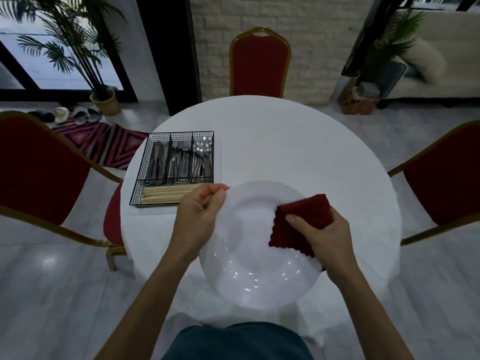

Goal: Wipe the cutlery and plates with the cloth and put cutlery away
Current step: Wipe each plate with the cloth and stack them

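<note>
A large white plate (249,258) is held tilted above the near edge of the round table (285,141). My left hand (200,216) pinches its upper left rim. My right hand (324,237) presses a folded dark red cloth (301,222) against the plate's right side, thumb on top of the cloth. A black wire cutlery basket (145,175) stands on the table to the left, holding knives, forks and spoons (202,152) in three upright compartments and wooden chopsticks (168,194) in the front one.
Three red chairs with gold frames surround the table: one at the far side (259,61), one left (39,167), one right (446,178). A potted palm (104,100), shoes and a patterned rug lie on the floor at the back left.
</note>
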Tool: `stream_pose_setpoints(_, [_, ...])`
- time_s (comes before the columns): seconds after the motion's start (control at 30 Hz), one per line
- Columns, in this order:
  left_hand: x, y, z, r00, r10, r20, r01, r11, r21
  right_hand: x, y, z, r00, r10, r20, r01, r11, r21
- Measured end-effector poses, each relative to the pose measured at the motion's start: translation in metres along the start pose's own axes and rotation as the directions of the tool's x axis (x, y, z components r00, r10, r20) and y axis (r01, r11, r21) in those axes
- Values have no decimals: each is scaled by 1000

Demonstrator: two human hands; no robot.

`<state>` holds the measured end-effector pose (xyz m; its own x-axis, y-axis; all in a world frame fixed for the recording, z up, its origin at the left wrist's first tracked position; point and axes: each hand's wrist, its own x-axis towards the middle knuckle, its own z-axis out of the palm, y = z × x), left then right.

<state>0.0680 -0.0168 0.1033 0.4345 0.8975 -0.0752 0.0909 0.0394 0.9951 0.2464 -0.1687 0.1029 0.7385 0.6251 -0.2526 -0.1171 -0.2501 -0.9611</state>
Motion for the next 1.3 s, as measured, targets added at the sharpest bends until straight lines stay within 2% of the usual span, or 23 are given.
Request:
stream_pose_setpoints(0.07, [1,-9,-3,999,-13,41,9,996,85,3,-3,-2,998,-3,64,6,999,-52])
stream_pose_setpoints(0.1, [5,-9,-5,996,28,88,-44,983,179,7,-4,-5,994,-16,110,26,996,-88])
stream_pose_setpoints(0.17, [12,-1,0,952,145,270,-244,892,381,12,-10,-7,975,-45,217,83,982,-167])
stream_pose_setpoints(0.23, [13,8,17,870,192,453,-403,806,434,17,-17,-5,951,-77,298,182,922,-341])
stream_pose_setpoints(0.3, [12,16,30,829,226,512,-472,772,425,20,-22,0,943,-97,319,249,842,-479])
stream_pose_setpoints(0.4, [17,19,30,834,331,442,-507,775,376,19,-27,2,959,-136,249,232,880,-414])
stream_pose_setpoints(0.47, [21,17,20,887,350,303,-444,827,344,19,-20,-4,979,-142,146,182,933,-312])
stream_pose_setpoints(0.57, [22,10,8,976,214,-39,-206,968,141,11,-1,-2,994,-110,4,109,982,-156])
stream_pose_setpoints(0.63, [18,3,8,972,88,-216,-83,996,32,6,10,4,994,-86,-70,75,987,-145])
stream_pose_setpoints(0.67, [15,-1,9,968,31,-250,-29,999,14,5,13,4,993,-75,-91,60,985,-161])
stream_pose_setpoints(0.77, [1,-18,15,977,-71,-200,80,996,42,11,11,-6,997,-69,-22,62,968,-243])
stream_pose_setpoints(0.83, [-6,-22,15,990,-39,-132,62,983,173,12,3,-15,993,-66,95,92,950,-300])
stream_pose_setpoints(0.93, [-8,-12,17,982,162,97,-186,919,347,12,-10,-18,956,-47,291,184,867,-464])
stream_pose_setpoints(1.0, [-7,-3,22,928,253,274,-341,873,349,12,-19,-14,927,-40,373,265,773,-576])
stream_pose_setpoints(1.07, [-4,2,25,897,278,344,-394,857,333,11,-22,-10,924,-51,378,287,746,-601])
stream_pose_setpoints(1.13, [-1,3,23,896,310,318,-408,857,314,7,-24,-7,939,-81,334,256,814,-521])
stream_pose_setpoints(1.2, [1,4,17,926,313,210,-365,883,293,3,-26,-6,954,-121,273,213,917,-338])
stream_pose_setpoints(1.3, [7,6,3,987,124,-101,-117,991,72,-7,-23,2,979,-155,131,164,985,-61])
